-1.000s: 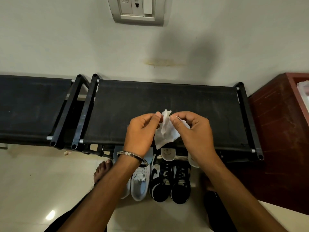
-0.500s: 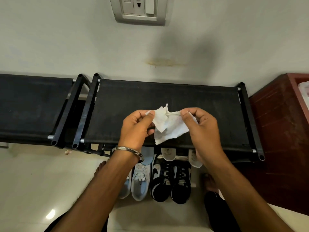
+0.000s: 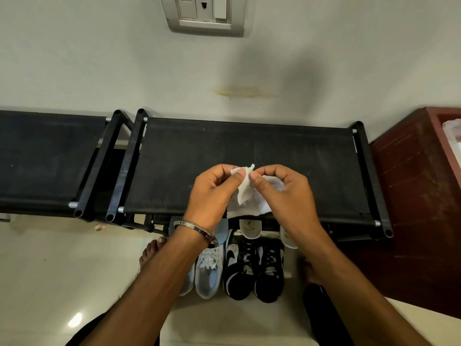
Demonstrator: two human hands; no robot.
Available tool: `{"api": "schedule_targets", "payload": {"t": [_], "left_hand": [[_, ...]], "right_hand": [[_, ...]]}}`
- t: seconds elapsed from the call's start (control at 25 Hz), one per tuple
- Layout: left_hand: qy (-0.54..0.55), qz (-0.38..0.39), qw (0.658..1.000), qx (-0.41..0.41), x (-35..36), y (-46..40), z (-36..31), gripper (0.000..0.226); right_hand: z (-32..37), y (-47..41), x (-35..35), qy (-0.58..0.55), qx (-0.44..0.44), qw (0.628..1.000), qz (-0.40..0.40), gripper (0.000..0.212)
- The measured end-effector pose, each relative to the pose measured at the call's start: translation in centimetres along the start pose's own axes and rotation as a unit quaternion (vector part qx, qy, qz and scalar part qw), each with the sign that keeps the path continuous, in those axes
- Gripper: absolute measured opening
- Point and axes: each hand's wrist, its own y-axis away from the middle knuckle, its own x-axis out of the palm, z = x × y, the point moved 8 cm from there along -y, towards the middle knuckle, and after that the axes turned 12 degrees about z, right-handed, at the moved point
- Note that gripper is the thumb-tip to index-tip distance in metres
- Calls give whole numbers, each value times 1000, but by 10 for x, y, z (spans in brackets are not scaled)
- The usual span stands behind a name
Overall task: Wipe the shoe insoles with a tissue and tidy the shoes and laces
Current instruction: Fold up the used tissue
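A crumpled white tissue hangs between my two hands above the black shoe rack. My left hand pinches its top left edge and my right hand pinches it just beside, thumbs almost touching. On the floor below stand a black-and-white pair of sneakers and a light blue and white pair, partly hidden by my left forearm. Two pale insoles lean at the rack's front edge behind the black pair; the right one is partly behind my right wrist.
A second black rack stands to the left, against the pale wall. A red-brown wooden cabinet flanks the right side. My bare feet are on the glossy cream floor either side of the shoes. A switch plate is on the wall.
My hands had spread the tissue apart half a second ago; now they have come together again, folding the tissue between the thumbs.
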Motion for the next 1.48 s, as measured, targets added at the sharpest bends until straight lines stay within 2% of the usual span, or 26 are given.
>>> {"api": "schedule_targets", "payload": {"t": [0.2, 0.36, 0.48, 0.56, 0.72, 0.8, 0.88, 1.08, 1.2, 1.32, 1.4, 1.48], "left_hand": [[-2, -4, 1000, -1, -1, 0, -1, 8], [10, -24, 999, -23, -3, 2, 0, 11], [7, -55, 998, -8, -8, 4, -8, 22], [-15, -49, 999, 4, -6, 6, -13, 27], [-59, -35, 997, -29, -5, 5, -4, 51], [-66, -38, 996, -35, -6, 3, 0, 35], [-66, -55, 996, -28, -11, 1, 1, 16], [-82, -69, 994, -23, -16, 1, 3, 15], [-108, -69, 992, 5, -13, 1, 0, 12], [-196, -73, 976, 52, -8, 4, -7, 9], [-243, -80, 964, 68, -5, 6, -11, 9], [-223, -81, 969, 65, -6, 6, -10, 8]], "right_hand": [[-10, -1, -8, -61, 28, 997, -30, 10], [-10, -2, -10, -79, 32, 996, -34, 10], [1, -2, -8, 10, -11, 999, -31, 10], [9, 1, -6, 87, -49, 994, -34, 10], [23, 6, 3, 182, -143, 973, -22, 8], [25, 7, 7, 199, -161, 967, -13, 8], [19, 5, 2, 152, -121, 981, -21, 9], [3, 0, -8, 26, -16, 999, -40, 9], [-6, 1, 4, -88, 45, 995, 3, 28], [-9, 2, 11, -129, 71, 989, 27, 44], [-11, 2, 10, -116, 69, 991, 17, 32], [-15, 1, 7, -94, 64, 994, 4, 13]]}}
